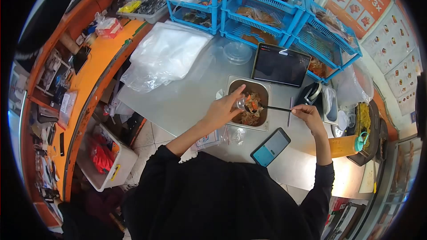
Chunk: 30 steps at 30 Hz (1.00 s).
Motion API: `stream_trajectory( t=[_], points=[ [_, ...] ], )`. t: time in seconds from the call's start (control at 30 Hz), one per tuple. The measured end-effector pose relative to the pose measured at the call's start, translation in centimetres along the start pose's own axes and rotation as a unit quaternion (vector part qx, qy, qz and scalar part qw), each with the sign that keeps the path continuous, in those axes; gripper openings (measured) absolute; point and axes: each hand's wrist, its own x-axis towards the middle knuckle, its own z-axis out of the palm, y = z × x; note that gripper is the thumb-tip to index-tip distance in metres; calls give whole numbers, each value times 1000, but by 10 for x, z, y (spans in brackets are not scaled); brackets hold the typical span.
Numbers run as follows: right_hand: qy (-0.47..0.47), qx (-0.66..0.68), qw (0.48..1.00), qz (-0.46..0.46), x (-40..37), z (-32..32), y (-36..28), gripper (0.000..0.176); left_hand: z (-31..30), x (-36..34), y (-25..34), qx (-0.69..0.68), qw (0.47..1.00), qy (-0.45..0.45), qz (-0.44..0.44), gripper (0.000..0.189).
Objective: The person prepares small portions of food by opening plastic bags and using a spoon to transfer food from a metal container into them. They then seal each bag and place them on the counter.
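Observation:
A rectangular metal food pan (pixel 232 84) stands on the steel table, with a shredded, orange-flecked food (pixel 249 119) in it. Over the pan, my left hand (pixel 223 108) is closed with thumb and fingers around a small clear plastic piece (pixel 240 103); I cannot tell if it is a bag or a cup. My right hand (pixel 308 118) pinches the end of a long dark-handled spoon (pixel 278 108) that reaches in from the right. The spoon's head, loaded with food, is beside my left fingers above the pan.
A tablet (pixel 281 66) stands behind the pan, and a phone (pixel 270 147) lies in front. Clear plastic bags (pixel 167 53) are stacked at left, near a round clear lid (pixel 237 52). Blue tiered racks (pixel 258 13) line the back. An orange-filled bottle (pixel 344 146) is by my right forearm.

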Motion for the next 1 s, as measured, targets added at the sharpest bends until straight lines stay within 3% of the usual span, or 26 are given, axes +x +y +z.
stream_trajectory(
  t=[0.1, 0.27, 0.4, 0.47, 0.53, 0.67, 0.7, 0.83, 0.9, 1.0],
  points=[
    [-20, -43, 999, -11, 7, 3, -15, 15, -5, 1, 5, 36, 997, -46, 58, 76],
    [-42, -202, 976, -61, 15, 9, -40, 15, -6, 1, 5, 18, 996, -70, 53, 84],
    [-27, -212, 965, -151, 18, 19, -54, 12, -8, 4, 9, -21, 997, -71, 4, 89],
    [-8, -309, 914, -264, 17, 25, -66, 11, -10, 7, 10, -31, 997, -73, -23, 90],
    [12, -337, 887, -316, 21, 29, -64, 10, -9, 9, 8, -40, 995, -74, -51, 91],
    [31, -396, 800, -450, 20, 34, -70, 10, -4, 10, -2, -227, 966, -71, -100, 99],
    [31, -396, 800, -450, 19, 36, -72, 10, -4, 10, -3, -296, 942, -87, -136, 101],
    [22, -395, 784, -478, 16, 38, -76, 10, 0, 8, -14, -309, 928, -146, -148, 101],
    [23, -390, 787, -477, 18, 37, -77, 10, 4, 6, -10, -237, 965, -111, -13, 97],
    [41, -396, 771, -497, 20, 37, -74, 11, 7, 4, -2, -230, 963, -122, -75, 91]
  ],
)
